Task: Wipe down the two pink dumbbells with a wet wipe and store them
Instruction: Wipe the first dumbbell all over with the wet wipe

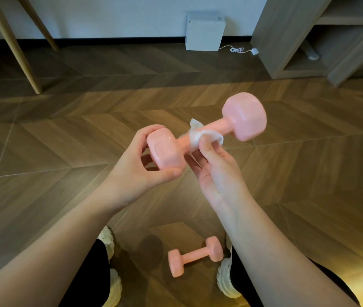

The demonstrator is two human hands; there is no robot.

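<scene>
Held dumbbell [207,131]: pink, glossy, raised in the air well above the floor dumbbell, one head tilted up and away.
Left hand [136,165]: fingers and thumb closed around the near head of the held dumbbell, gripping it from the side.
Right hand [216,167]: thumb and fingers pinched on the wet wipe, pressing it against the held dumbbell's handle.
Wet wipe [200,136]: white, crumpled, wrapped around the middle of the handle, a loose corner sticking up behind it.
Floor dumbbell [194,255]: pink, lying on the wooden floor [65,134], between the person's two pale shoes.
White box [204,32]: far from the floor dumbbell, against the wall, cable trailing beside it.
Shelf unit [286,34]: wooden, to the right of the white box.
</scene>
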